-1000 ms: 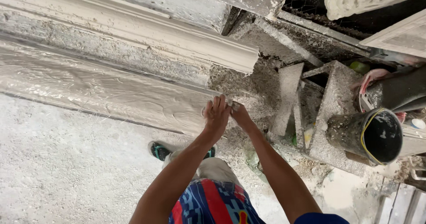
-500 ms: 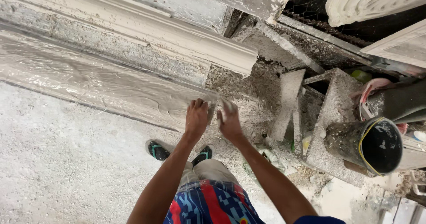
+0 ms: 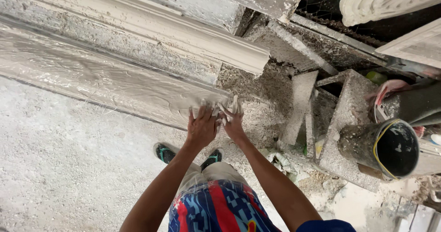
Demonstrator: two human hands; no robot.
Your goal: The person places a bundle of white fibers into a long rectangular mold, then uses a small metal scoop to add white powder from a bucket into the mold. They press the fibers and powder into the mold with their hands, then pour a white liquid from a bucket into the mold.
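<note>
My left hand (image 3: 202, 126) and my right hand (image 3: 233, 121) are side by side, palms down, pressed on the near end of a long wet plaster strip (image 3: 101, 82) that lies across a low bench. Both hands are smeared with plaster and the fingers are spread. Pale fibre strands stick out between the fingertips at the strip's end. Behind the strip runs a long white plaster moulding (image 3: 151, 27) with a curved profile. My feet in dark sandals (image 3: 165, 153) stand on the floor below.
A plaster-caked bucket (image 3: 381, 147) lies on its side at the right. Rough plaster-crusted slabs and props (image 3: 340, 117) stand behind the bench end. The gritty floor (image 3: 59, 167) spreads to the left. Another white moulding (image 3: 381, 0) shows at top right.
Both hands have slid down and left along the strip's end, from its upper corner to its near edge, staying together. The view has shifted slightly.
</note>
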